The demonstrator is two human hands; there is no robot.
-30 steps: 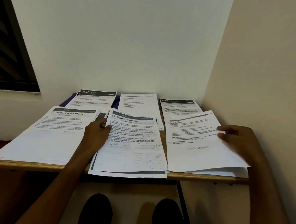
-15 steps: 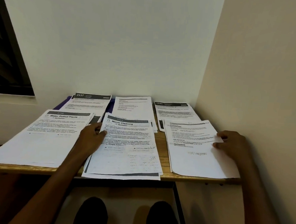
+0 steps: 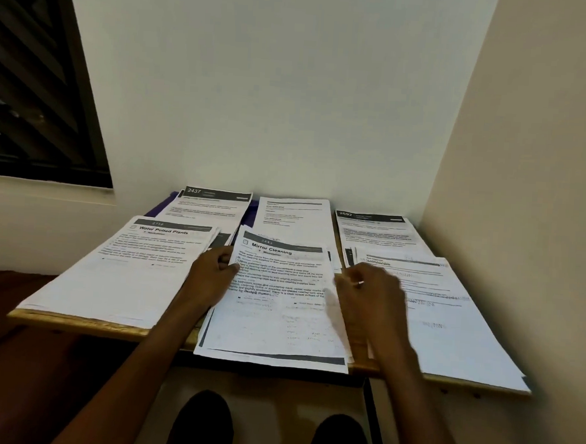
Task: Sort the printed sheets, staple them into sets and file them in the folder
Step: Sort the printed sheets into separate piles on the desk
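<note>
Her left hand (image 3: 213, 275) pinched the Mirror Cleaning pile (image 3: 280, 300); the blurred right hand (image 3: 369, 295) reached in, grip unclear. Overhanging the surface (image 3: 83, 322), that pile could slide off.

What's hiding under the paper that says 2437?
A purple thing peeks out beside and behind the 2437 paper, maybe a folder. Most of it is covered, so I cannot tell for sure.

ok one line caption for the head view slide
Both hands, left hand and right hand, at the edges of the "Mirror Cleaning" stack, among sorted stacks on a wooden table.
</note>
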